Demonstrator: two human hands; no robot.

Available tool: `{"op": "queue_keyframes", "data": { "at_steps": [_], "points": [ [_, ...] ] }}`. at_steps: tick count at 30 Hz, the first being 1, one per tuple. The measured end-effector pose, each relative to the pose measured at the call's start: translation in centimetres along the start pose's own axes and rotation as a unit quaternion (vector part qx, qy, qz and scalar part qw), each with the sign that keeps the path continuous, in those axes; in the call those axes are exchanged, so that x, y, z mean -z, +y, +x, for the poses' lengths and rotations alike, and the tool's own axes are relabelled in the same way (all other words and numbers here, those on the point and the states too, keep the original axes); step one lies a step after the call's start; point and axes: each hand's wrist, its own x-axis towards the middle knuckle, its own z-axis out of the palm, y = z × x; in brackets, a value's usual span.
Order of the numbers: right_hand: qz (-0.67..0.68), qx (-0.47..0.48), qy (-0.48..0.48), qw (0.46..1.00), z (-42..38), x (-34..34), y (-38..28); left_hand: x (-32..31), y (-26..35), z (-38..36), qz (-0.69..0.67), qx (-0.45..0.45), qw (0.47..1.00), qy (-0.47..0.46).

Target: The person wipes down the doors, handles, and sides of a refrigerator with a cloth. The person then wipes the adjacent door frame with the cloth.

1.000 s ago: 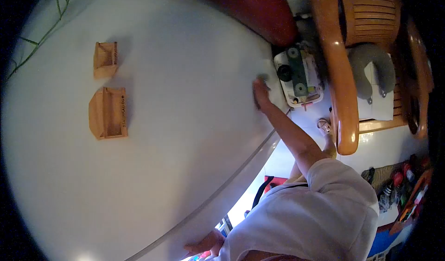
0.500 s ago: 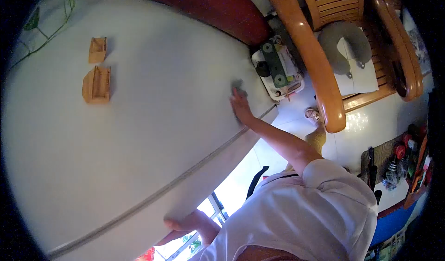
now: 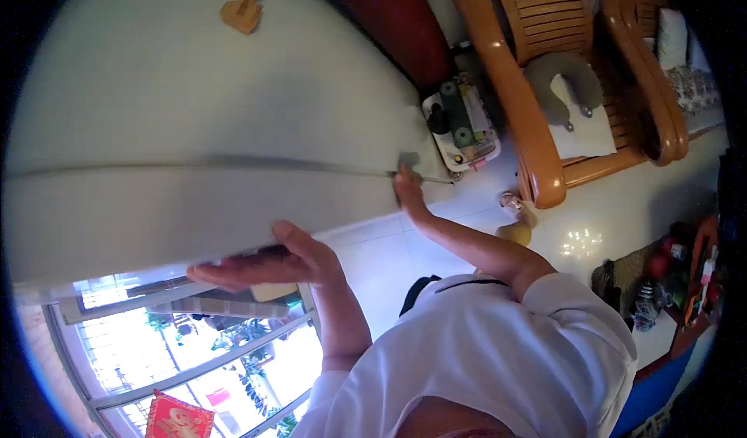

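A large white smooth surface [image 3: 171, 119] with a long dark groove fills the left half of the view. My left hand [image 3: 276, 263] lies along its lower edge, with the fingers stretched out and the thumb apart. At the right end of the groove, my right hand [image 3: 411, 191] is closed around a crumpled grey cloth [image 3: 408, 160], which touches the surface. Part of the cloth is hidden by the fingers. Two small wooden boxes [image 3: 243, 6] sit on the white surface at the top.
A white tray of small items [image 3: 459, 131] stands beyond my right hand. Farther right is a wooden armchair [image 3: 545, 111] with a grey neck pillow [image 3: 556, 76]. A window [image 3: 202, 345] and a red paper decoration [image 3: 179, 420] show at lower left.
The view has turned, so the white surface's edge runs nearly level and the boxes sit higher. My left hand shows more fully. My right hand with the cloth is now at the groove.
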Motion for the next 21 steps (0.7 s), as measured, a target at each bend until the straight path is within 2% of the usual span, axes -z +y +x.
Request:
{"op": "queue_keyframes", "data": {
  "at_steps": [1, 3, 4, 6, 7, 9, 10, 11, 12, 14, 16, 17, 19, 20, 21],
  "points": [
    [0.014, 0.023, 0.0, 1.0, -1.0, 0.6, -2.1, 0.8, -0.6, -0.7, 0.001, -0.017, 1.0, -0.004],
    [0.038, 0.065, 0.019, 0.997, -2.8, 2.0, -6.1, 1.1, 0.2, -1.0, -0.067, 0.014, 0.998, 0.004],
    [0.047, 0.084, 0.037, 0.995, -3.6, 2.8, -7.9, 1.2, 0.1, -1.6, -0.1, -0.008, 0.995, 0.003],
    [-0.017, 0.263, 0.038, 0.964, -4.7, 4.0, -10.4, 2.4, 0.4, -2.0, -0.147, -0.042, 0.988, -0.018],
    [-0.023, 0.267, 0.039, 0.963, -5.4, 4.9, -12.6, 2.9, 0.7, -2.5, -0.15, -0.037, 0.988, -0.013],
    [0.188, 0.219, 0.031, 0.957, -7.2, 6.5, -16.6, 3.8, 0.7, -3.7, -0.292, 0.0, 0.955, -0.056],
    [0.182, 0.227, 0.027, 0.956, -7.1, 6.9, -17.2, 4.6, 0.4, -4.0, -0.272, -0.005, 0.959, -0.082],
    [0.178, 0.281, 0.022, 0.943, -6.6, 7.1, -18.0, 4.6, 0.9, -4.3, -0.324, 0.042, 0.943, -0.065],
    [0.175, 0.335, 0.015, 0.926, -6.5, 7.3, -18.8, 4.9, 0.3, -4.7, -0.31, 0.039, 0.946, -0.085],
    [0.189, 0.363, -0.004, 0.912, -7.5, 8.7, -21.7, 5.4, -0.6, -5.2, -0.291, 0.038, 0.952, -0.091],
    [0.2, 0.389, -0.024, 0.899, -8.5, 9.9, -23.9, 5.9, -0.6, -5.4, -0.303, 0.103, 0.94, -0.121],
    [0.214, 0.419, -0.029, 0.882, -8.9, 10.3, -24.6, 6.2, -0.7, -5.3, -0.3, 0.107, 0.941, -0.11],
    [0.221, 0.453, -0.039, 0.863, -9.5, 11.2, -25.2, 6.9, -0.4, -4.9, -0.384, 0.169, 0.901, -0.11],
    [0.167, 0.503, -0.051, 0.847, -9.9, 11.7, -25.2, 7.2, -0.3, -4.8, -0.422, 0.2, 0.878, -0.109],
    [0.113, 0.549, -0.062, 0.826, -10.4, 11.9, -25.1, 7.2, -0.1, -4.9, -0.421, 0.204, 0.878, -0.102]
  ]
}}
